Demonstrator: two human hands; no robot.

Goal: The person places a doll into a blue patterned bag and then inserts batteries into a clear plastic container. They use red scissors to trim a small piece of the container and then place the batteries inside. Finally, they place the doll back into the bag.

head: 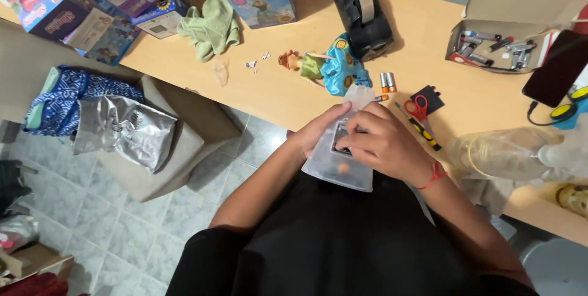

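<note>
Surface: wooden table (429, 38) just beyond the fingers, running off to the left and right; pale tiled floor (122, 235) below and left of them.
Room: cushioned seat (184, 124) well left of the fingers, with a blue patterned cloth (61, 97) and a silver foil bag (125, 127) on it.
Near the fingers: doll (327, 66) in a blue flowered dress lying flat on the table just past them; two batteries (388, 81) and red-handled scissors (418, 109) just right of that; yellow-and-black screwdriver (419, 127) beside the scissors.
Farther out: black tape dispenser (366, 17) beyond the doll; green rag (211, 26) far left; open box (502, 45) of small tools far right; clear bottle (499, 152) lying on its side, right of the wrist.
Pouch: clear plastic pouch (337, 161), translucent and milky, dark piece inside under the fingers, small orange bit lower down; held off the table's near edge, over the lap.
Left hand (318, 127): under and along the pouch's left side, fingers together, thumb laid across the top.
Right hand (386, 143): on top of the pouch, fingers curled and pressed together onto the dark piece; red string at the wrist.
</note>
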